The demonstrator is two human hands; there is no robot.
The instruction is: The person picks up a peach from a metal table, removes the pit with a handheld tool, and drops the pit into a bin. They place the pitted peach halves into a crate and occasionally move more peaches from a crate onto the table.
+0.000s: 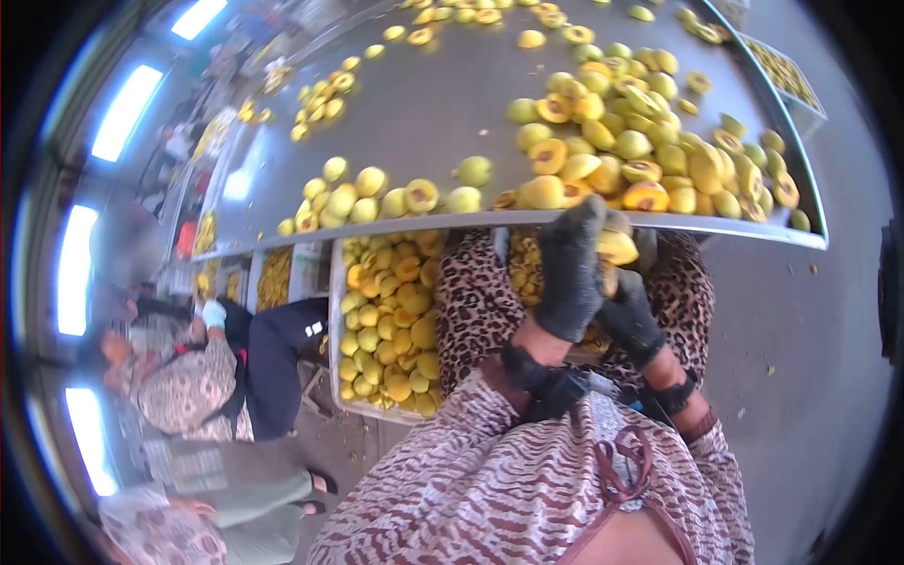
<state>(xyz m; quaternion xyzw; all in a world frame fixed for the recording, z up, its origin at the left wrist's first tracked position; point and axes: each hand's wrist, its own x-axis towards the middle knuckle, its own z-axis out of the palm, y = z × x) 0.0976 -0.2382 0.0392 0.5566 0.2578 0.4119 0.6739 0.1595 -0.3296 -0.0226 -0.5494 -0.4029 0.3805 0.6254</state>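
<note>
My left hand (570, 273), in a dark glove, is closed at the table's front edge, with yellow fruit pieces (617, 247) against its fingers. Just below and to the right is my right hand (629, 320), also gloved and closed; what lies in its fingers is mostly hidden, though a bit of yellow-orange shows at its fingertips. Both hands are close together above my lap. Beyond them a large heap of whole and halved yellow-green fruit (633, 143) lies on the metal table (433, 113). Some halves show brown centres.
A crate of fruit (388, 325) stands left of my legs, under the table's raised rim. More fruit (527, 264) shows between my knees. A smaller fruit group (353, 198) lies on the table's left. Another person (188, 386) sits at the left; a further crate (786, 80) is at upper right.
</note>
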